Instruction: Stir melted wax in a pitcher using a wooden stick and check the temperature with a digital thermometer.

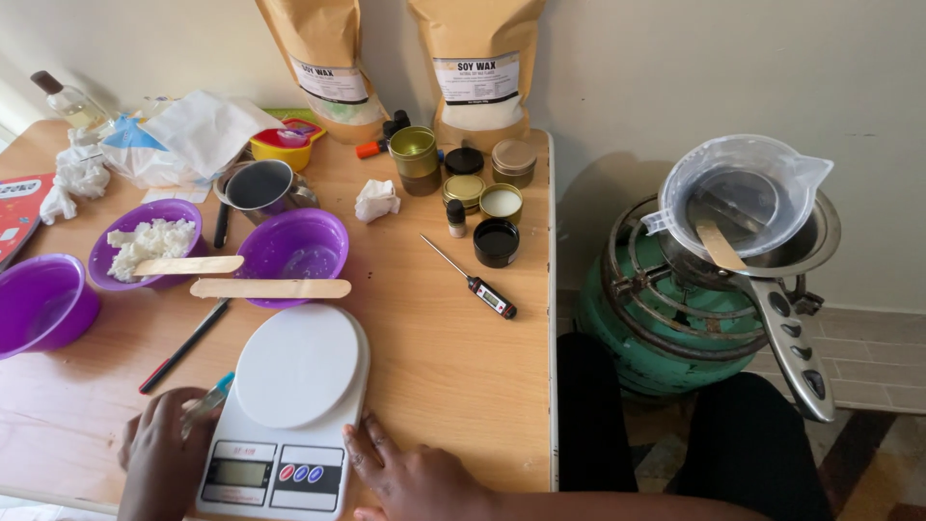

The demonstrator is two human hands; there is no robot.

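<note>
A white kitchen scale [289,405] with a round platform sits at the near edge of the wooden table [453,357]. My right hand [410,478] lies flat on the table, fingers touching the scale's right side. My left hand [159,463] rests at the scale's left side, closed around a small clear tool with a blue tip [207,400]. Beyond the scale stand three purple bowls: one [292,241] with a wooden stick [270,287] across it, one holding white wax flakes [147,241] and a second stick, one at the far left [43,301].
A probe thermometer [475,280], several small tins [487,193], a metal cup [260,185], tissues and two brown pouches [482,68] sit further back. Right of the table, a clear plastic jug [743,193] sits in a pan on a green gas cylinder burner [675,328].
</note>
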